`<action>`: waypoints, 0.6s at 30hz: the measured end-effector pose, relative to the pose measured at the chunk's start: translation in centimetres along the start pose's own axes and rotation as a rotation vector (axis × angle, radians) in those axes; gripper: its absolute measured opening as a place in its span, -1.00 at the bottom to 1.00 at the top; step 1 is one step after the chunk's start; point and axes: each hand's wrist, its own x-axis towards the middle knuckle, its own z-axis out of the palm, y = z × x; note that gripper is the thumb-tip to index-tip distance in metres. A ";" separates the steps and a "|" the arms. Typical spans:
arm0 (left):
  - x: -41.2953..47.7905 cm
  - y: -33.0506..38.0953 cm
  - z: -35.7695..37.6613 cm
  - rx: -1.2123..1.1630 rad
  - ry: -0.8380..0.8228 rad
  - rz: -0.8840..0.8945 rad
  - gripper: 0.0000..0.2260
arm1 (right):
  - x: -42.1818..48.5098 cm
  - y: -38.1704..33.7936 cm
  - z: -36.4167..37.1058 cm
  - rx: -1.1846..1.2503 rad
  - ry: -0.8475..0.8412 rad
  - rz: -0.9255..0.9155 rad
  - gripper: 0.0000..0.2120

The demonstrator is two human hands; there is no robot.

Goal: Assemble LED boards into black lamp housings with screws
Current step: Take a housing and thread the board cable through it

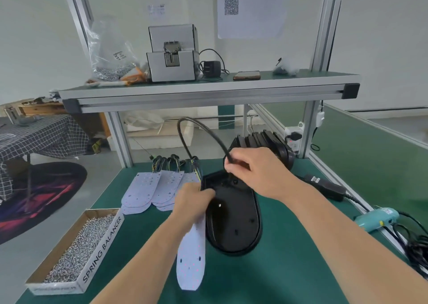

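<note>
right hand [252,167] pinches cable [196,127] above housing [234,220] far rim.

A single head-worn wide-angle camera looks forward and down, close over the green workbench [254,280].

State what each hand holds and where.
Left hand grips an LED board at its far end; right hand pinches the black cable near the housing.

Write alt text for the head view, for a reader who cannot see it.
The right hand pinches a black cable above a black lamp housing on a green table; the left hand holds a white LED board beside it.
</note>
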 end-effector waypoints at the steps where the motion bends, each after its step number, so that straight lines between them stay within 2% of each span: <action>1: 0.0 0.8 -0.5 -0.056 -0.004 0.020 -0.82 | 0.0 0.2 0.1 -0.055 0.001 -0.014 -0.91; 2: 0.0 1.4 -1.1 -0.092 -0.019 0.045 -0.84 | -0.2 0.5 0.2 -0.033 0.001 0.005 -0.90; 3: 0.0 1.8 -1.6 -0.106 -0.037 0.072 -0.83 | -0.4 0.8 0.1 0.088 -0.005 0.074 -0.74; 5: -0.2 2.0 -2.6 -0.089 -0.055 0.114 -0.80 | -0.9 0.7 -0.5 0.608 0.071 0.273 -0.49; 7: -0.7 2.0 -3.1 -0.088 -0.060 0.135 -0.81 | -1.4 1.3 -0.1 1.044 0.272 0.428 -0.46; 8: -1.0 2.1 -3.1 -0.113 -0.067 0.136 -0.82 | -1.7 1.9 0.3 1.180 0.318 0.489 -0.49; 9: -1.3 2.2 -2.9 -0.147 -0.076 0.133 -0.82 | -2.2 2.4 0.9 1.263 0.278 0.534 -0.51; 12: -1.6 2.4 -2.4 -0.186 -0.089 0.139 -0.79 | -3.5 1.8 3.8 1.370 0.027 0.606 -0.46; 15: -1.9 2.4 -2.3 -0.178 -0.108 0.170 -0.79 | -4.2 1.0 5.3 1.440 -0.067 0.699 -0.44; 16: -2.0 2.4 -2.5 -0.175 -0.117 0.174 -0.81 | -4.4 1.0 5.3 1.395 -0.070 0.698 -0.40; 17: -2.1 2.4 -2.9 -0.178 -0.126 0.176 -0.82 | -4.7 1.2 5.3 1.228 -0.062 0.683 -0.35; 18: -2.2 2.5 -3.3 -0.194 -0.132 0.177 -0.82 | -5.0 1.7 5.1 0.932 -0.059 0.643 -0.32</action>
